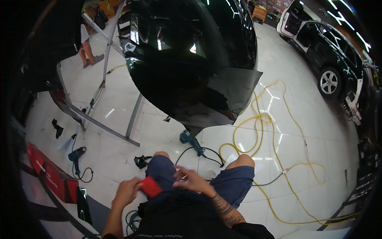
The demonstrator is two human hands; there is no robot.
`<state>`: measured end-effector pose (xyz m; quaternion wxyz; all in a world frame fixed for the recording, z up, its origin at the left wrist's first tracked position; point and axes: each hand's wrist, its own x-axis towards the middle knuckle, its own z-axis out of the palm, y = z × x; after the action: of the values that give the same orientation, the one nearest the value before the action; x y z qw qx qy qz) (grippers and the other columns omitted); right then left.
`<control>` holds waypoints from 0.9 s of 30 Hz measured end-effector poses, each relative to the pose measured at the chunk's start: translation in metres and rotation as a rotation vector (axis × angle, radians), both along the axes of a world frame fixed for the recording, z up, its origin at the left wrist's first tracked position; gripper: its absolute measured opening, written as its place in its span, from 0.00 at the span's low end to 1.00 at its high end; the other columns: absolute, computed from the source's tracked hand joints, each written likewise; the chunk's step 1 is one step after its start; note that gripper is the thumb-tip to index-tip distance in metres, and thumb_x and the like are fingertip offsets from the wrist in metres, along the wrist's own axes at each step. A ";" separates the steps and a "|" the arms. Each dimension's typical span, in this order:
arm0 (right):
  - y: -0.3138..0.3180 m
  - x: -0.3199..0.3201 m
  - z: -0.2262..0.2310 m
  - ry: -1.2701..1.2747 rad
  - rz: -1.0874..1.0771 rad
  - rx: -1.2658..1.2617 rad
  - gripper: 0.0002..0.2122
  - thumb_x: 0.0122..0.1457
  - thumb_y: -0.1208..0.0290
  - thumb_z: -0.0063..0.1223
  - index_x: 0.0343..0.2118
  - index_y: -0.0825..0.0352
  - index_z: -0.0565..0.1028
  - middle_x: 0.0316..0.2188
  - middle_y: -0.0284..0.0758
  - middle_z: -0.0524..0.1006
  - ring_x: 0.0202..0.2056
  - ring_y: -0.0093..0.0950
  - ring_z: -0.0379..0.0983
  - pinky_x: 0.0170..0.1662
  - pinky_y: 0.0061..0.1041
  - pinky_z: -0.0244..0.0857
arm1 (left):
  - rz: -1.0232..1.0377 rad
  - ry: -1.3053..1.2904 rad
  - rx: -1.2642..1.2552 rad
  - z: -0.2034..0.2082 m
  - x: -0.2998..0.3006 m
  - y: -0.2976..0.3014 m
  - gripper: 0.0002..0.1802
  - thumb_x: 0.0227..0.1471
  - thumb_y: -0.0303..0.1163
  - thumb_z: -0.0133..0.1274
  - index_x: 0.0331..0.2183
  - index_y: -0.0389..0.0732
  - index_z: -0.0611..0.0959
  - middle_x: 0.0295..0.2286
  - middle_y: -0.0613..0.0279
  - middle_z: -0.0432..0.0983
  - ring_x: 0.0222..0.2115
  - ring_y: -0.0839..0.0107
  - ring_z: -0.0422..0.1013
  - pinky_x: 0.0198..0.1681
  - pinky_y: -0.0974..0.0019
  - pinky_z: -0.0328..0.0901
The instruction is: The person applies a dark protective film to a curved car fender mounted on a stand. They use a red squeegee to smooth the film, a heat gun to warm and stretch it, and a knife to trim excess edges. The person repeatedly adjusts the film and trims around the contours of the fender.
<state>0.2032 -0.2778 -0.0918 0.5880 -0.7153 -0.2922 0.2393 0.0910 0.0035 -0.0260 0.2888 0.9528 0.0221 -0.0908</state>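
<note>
My left hand is closed on the edge of a flat red squeegee, holding it low over my lap. Just to its right, my right hand hovers with bent fingers held apart, and I see nothing in them. Both hands are above my thighs in dark blue shorts. In front of me hangs a large glossy dark car panel. A loose sheet of dark film sticks out past its lower right edge. Neither hand touches the panel.
A heat gun lies between my knees and the panel, another heat gun at left. Yellow hose loops across the right floor. A metal stand, a red box and a dark car surround the area.
</note>
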 end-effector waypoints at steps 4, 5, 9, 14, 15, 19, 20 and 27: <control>0.034 -0.005 0.019 0.113 -0.148 0.019 0.21 0.53 0.57 0.62 0.42 0.70 0.75 0.27 0.36 0.79 0.27 0.23 0.75 0.32 0.22 0.69 | -0.343 -0.377 -0.297 0.039 0.081 -0.056 0.08 0.53 0.27 0.52 0.37 0.35 0.78 0.28 0.49 0.76 0.27 0.52 0.73 0.31 0.61 0.67; 0.025 0.003 0.032 0.109 -0.182 0.037 0.19 0.54 0.57 0.61 0.37 0.70 0.76 0.24 0.34 0.78 0.25 0.21 0.74 0.31 0.21 0.68 | -0.318 -0.456 -0.377 0.043 0.091 -0.060 0.11 0.50 0.26 0.55 0.38 0.35 0.79 0.27 0.52 0.77 0.26 0.59 0.74 0.32 0.65 0.67; -0.040 0.022 0.044 0.344 -0.496 0.283 0.17 0.55 0.61 0.61 0.41 0.69 0.74 0.29 0.30 0.78 0.28 0.18 0.74 0.33 0.19 0.69 | 0.061 -0.825 -0.995 0.067 0.149 -0.054 0.26 0.52 0.41 0.57 0.46 0.32 0.73 0.38 0.58 0.75 0.39 0.71 0.72 0.43 0.67 0.65; -0.083 0.059 0.139 -0.337 -0.528 0.007 0.17 0.54 0.71 0.60 0.44 0.70 0.70 0.30 0.34 0.77 0.31 0.20 0.73 0.35 0.21 0.68 | -0.195 -0.772 -1.334 0.117 0.207 -0.053 0.26 0.54 0.33 0.55 0.51 0.31 0.69 0.44 0.55 0.72 0.43 0.72 0.68 0.50 0.70 0.60; -0.073 0.061 0.175 -0.476 -0.529 -0.003 0.13 0.54 0.73 0.59 0.41 0.70 0.72 0.26 0.35 0.77 0.28 0.20 0.73 0.32 0.21 0.67 | -0.180 -0.725 -1.337 0.117 0.205 -0.057 0.25 0.53 0.33 0.57 0.50 0.31 0.70 0.43 0.56 0.73 0.43 0.73 0.68 0.50 0.70 0.61; -0.041 0.084 0.270 -0.886 -0.449 -0.081 0.08 0.52 0.80 0.55 0.36 0.71 0.74 0.23 0.35 0.74 0.25 0.25 0.71 0.30 0.19 0.64 | -0.082 -0.681 -1.277 0.107 0.204 -0.074 0.21 0.50 0.29 0.61 0.44 0.31 0.75 0.39 0.57 0.76 0.40 0.73 0.71 0.47 0.70 0.64; -0.036 0.087 0.282 -0.927 -0.455 -0.102 0.08 0.52 0.80 0.54 0.37 0.72 0.74 0.23 0.33 0.74 0.25 0.20 0.71 0.31 0.18 0.64 | -0.058 -0.674 -1.274 0.106 0.205 -0.078 0.20 0.50 0.28 0.61 0.44 0.31 0.75 0.39 0.56 0.76 0.40 0.73 0.71 0.46 0.71 0.65; -0.050 0.109 0.268 -0.806 -0.604 0.146 0.07 0.56 0.75 0.55 0.36 0.71 0.74 0.23 0.32 0.75 0.24 0.16 0.69 0.29 0.18 0.64 | -0.069 -0.343 -1.244 0.030 0.219 -0.097 0.20 0.48 0.26 0.61 0.43 0.31 0.76 0.39 0.57 0.77 0.39 0.72 0.73 0.46 0.70 0.67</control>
<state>0.3121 -0.3279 0.1766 0.5197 -0.7605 -0.2921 -0.2575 0.3103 -0.0938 0.0038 0.7835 0.6086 -0.1116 0.0577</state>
